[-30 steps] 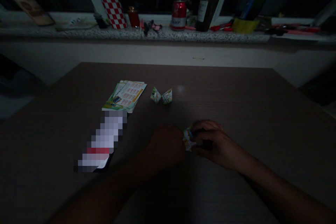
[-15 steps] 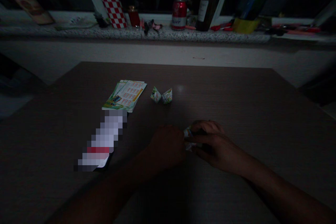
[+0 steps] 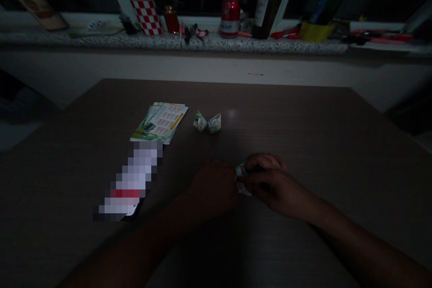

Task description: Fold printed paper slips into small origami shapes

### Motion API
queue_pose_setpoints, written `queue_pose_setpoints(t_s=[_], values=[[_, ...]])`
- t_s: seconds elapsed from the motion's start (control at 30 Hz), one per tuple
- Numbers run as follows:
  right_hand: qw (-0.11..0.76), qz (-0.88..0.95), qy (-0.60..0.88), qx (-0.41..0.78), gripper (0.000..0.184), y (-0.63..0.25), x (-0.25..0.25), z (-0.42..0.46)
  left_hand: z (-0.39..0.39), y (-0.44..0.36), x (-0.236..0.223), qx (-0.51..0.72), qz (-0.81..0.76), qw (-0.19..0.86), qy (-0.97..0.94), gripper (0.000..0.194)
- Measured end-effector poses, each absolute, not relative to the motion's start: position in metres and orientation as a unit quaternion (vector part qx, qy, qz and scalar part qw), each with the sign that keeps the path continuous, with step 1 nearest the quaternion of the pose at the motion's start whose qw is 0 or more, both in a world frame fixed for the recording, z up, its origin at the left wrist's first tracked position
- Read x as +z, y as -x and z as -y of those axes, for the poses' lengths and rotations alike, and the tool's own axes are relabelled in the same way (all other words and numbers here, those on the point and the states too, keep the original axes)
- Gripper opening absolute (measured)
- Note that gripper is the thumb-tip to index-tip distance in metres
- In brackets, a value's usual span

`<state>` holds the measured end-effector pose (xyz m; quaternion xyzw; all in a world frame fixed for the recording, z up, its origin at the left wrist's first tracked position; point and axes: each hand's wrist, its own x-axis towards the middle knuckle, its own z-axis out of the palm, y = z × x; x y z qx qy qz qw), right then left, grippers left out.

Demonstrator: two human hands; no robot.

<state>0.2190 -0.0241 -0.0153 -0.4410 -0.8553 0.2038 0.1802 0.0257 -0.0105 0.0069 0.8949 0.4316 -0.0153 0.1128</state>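
Between my two hands, low over the table, is a small piece of printed folded paper [image 3: 243, 188], mostly covered by fingers. My left hand [image 3: 216, 186] is closed at its left side, the back of the hand hiding the fingertips. From the right, my right hand [image 3: 275, 184] pinches the paper with thumb and fingers bent around it. Farther back stand two pointed folded paper pieces, a left one [image 3: 200, 122] and a right one [image 3: 215, 123], in similar green and white print.
A stack of printed calendar cards [image 3: 162, 123] lies on the brown table [image 3: 286, 117], left of the folded pieces. Nearer me is a phone [image 3: 135, 180] with a blurred screen. The granite sill [image 3: 209, 44] behind holds a red can [image 3: 230, 18], a dark bottle [image 3: 265, 9] and a checkered cylinder [image 3: 143, 6].
My right index finger and thumb have drawn slightly closer together on the paper, and a bit more of its lower corner shows. My left hand stays nearly in place.
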Motion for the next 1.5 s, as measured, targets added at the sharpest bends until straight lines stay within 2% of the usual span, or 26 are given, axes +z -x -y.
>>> queue_pose_setpoints(t_s=[0.37,0.57,1.0,1.23,1.37,1.5], values=[[0.176,0.850,0.454,0.201,0.027,-0.217,-0.014,0.026,0.012,-0.023,0.009,-0.007,-0.439,0.117,-0.891,0.027],[0.180,0.852,0.452,0.195,0.040,-0.215,-0.016,0.027,0.011,-0.023,0.007,-0.013,-0.447,0.103,-0.889,0.037],[0.152,0.873,0.411,0.215,0.045,-0.222,-0.010,0.022,0.009,-0.032,0.010,-0.035,-0.478,0.105,-0.871,0.045],[0.149,0.865,0.426,0.217,0.042,-0.220,-0.010,0.023,0.003,-0.024,0.022,-0.068,-0.490,0.147,-0.857,0.038],[0.140,0.863,0.435,0.217,0.043,-0.220,-0.009,0.023,-0.002,-0.010,0.023,-0.085,-0.521,0.178,-0.830,0.022],[0.138,0.868,0.422,0.222,0.043,-0.223,-0.009,0.023,-0.004,0.000,0.020,-0.080,-0.525,0.204,-0.823,0.020]])
